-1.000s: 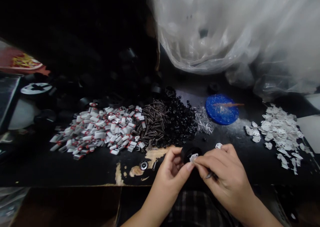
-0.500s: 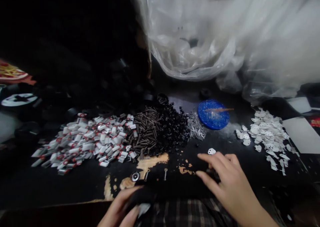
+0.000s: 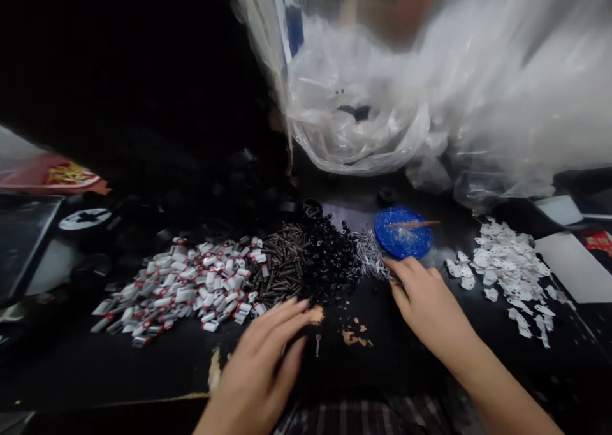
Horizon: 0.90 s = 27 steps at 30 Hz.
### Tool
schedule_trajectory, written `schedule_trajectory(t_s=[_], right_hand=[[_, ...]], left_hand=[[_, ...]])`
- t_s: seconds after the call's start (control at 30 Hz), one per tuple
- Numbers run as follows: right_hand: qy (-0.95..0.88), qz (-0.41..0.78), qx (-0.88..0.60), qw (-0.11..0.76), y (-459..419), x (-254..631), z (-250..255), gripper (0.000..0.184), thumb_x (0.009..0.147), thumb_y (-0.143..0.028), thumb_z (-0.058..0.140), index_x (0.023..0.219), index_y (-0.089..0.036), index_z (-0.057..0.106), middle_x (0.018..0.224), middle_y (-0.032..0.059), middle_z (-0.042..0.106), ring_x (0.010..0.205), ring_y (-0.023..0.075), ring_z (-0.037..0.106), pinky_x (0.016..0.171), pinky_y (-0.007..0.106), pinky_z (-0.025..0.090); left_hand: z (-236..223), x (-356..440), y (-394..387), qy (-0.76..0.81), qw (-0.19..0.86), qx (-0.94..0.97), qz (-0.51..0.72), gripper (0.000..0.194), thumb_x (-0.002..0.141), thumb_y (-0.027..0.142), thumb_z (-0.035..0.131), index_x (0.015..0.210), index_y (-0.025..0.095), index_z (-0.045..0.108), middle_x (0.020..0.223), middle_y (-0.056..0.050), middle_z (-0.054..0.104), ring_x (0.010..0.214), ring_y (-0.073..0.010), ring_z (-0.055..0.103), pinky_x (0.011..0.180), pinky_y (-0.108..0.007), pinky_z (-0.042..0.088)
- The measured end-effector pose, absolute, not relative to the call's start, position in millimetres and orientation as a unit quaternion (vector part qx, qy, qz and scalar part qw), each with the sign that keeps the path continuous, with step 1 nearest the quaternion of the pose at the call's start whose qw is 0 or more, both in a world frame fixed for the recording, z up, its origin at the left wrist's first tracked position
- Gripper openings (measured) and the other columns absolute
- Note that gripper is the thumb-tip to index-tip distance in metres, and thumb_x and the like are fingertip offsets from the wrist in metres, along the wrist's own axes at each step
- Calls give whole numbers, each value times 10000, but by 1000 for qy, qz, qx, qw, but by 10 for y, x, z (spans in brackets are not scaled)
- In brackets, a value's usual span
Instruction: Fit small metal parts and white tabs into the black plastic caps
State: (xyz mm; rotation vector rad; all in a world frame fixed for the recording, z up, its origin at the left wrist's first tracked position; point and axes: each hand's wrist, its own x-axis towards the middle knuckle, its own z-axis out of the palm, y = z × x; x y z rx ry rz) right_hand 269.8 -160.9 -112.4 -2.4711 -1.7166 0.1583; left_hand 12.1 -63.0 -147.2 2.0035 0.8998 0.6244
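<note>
My left hand (image 3: 265,361) lies low over the near part of the table, fingers stretched out, in front of the dark springs (image 3: 283,266). What is beneath its palm is hidden. My right hand (image 3: 425,304) reaches to the near edge of a small heap of thin silvery pins (image 3: 370,254), thumb and index finger apart at the tips. No held part shows in either hand. One small metal pin with a ringed end (image 3: 318,346) lies on the table between the hands. Tiny black parts (image 3: 329,263) are heaped between springs and pins.
Left stands a broad pile of grey-white pieces with red ends (image 3: 191,282). A blue lid (image 3: 404,243) with a wooden stick lies behind my right hand. White flat plates (image 3: 509,259) are heaped at right, beside a white card (image 3: 574,266). Clear plastic bags (image 3: 363,148) hang behind.
My left hand has come up from the table edge, where it held a dark piece, and now lies flatter. My right hand has moved forward to the pins. The loose white plate no longer shows.
</note>
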Motion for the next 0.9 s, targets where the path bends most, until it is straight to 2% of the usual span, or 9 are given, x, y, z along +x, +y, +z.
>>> schedule_trajectory(t_s=[0.07, 0.13, 0.27, 0.37, 0.5, 0.67, 0.8, 0.9], right_hand=[[-565, 32, -825, 4, -1436, 2668, -1087, 410, 908, -114, 420, 1299, -147, 536, 1120, 124, 633, 856, 245, 630, 775, 391, 433], [-562, 20, -827, -27, -1321, 2665, -1073, 440, 895, -92, 416, 1325, -105, 512, 1114, 158, 629, 840, 266, 645, 750, 406, 416], [-575, 20, -817, -44, -1221, 2660, -1104, 407, 885, -71, 412, 1264, -95, 559, 1053, 155, 640, 750, 268, 651, 711, 412, 386], [-596, 31, -801, -39, -1181, 2618, -1143, 380, 888, -69, 411, 1223, -117, 585, 1061, 145, 635, 797, 262, 644, 738, 407, 374], [-633, 59, -772, -13, -1151, 2523, -1176, 385, 886, -68, 421, 1226, -145, 585, 1095, 122, 624, 887, 250, 618, 779, 395, 378], [-647, 93, -756, 27, -1297, 2461, -1125, 394, 896, -91, 460, 1233, -244, 594, 1125, 47, 623, 927, 190, 587, 848, 346, 396], [-562, 113, -813, 102, -1596, 2776, -1063, 344, 934, -168, 477, 1229, -292, 604, 1151, 16, 615, 972, 167, 578, 866, 295, 416], [-435, 62, -895, 83, -1879, 3234, -1063, 341, 955, -183, 412, 1233, -236, 602, 1189, 67, 588, 1009, 204, 592, 892, 343, 424]], left_hand=[[-1450, 684, -540, 243, 338, 886, 206, 391, 876, 238, 560, 1259, 289, 620, 1382, -31, 579, 1358, -268, 423, 1174, -453, 239], [-1446, 1098, -444, 212, 263, 923, 185, 408, 875, 250, 561, 1281, 239, 600, 1447, -81, 506, 1403, -301, 346, 1179, -513, 173], [-1514, 1302, -311, 238, 165, 939, 186, 333, 879, 194, 513, 1177, 224, 660, 1376, -103, 577, 1361, -338, 402, 1164, -559, 157], [-1552, 1193, -270, 272, 138, 933, 191, 336, 890, 157, 456, 1143, 204, 673, 1329, -108, 611, 1324, -349, 440, 1161, -568, 147], [-1545, 1134, -230, 306, 124, 924, 194, 337, 887, 147, 458, 1151, 184, 665, 1311, -118, 617, 1301, -347, 456, 1162, -562, 135], [-1585, 1107, -169, 309, 110, 921, 211, 321, 899, 194, 481, 1171, 173, 649, 1322, -110, 614, 1292, -342, 463, 1158, -558, 149], [-1692, 1073, -120, 289, 66, 931, 214, 345, 924, 333, 479, 1165, 158, 654, 1330, -101, 614, 1307, -346, 449, 1148, -579, 161], [-1733, 1096, -95, 267, 56, 936, 223, 366, 932, 361, 444, 1157, 172, 661, 1321, -92, 623, 1308, -348, 452, 1135, -595, 178]])
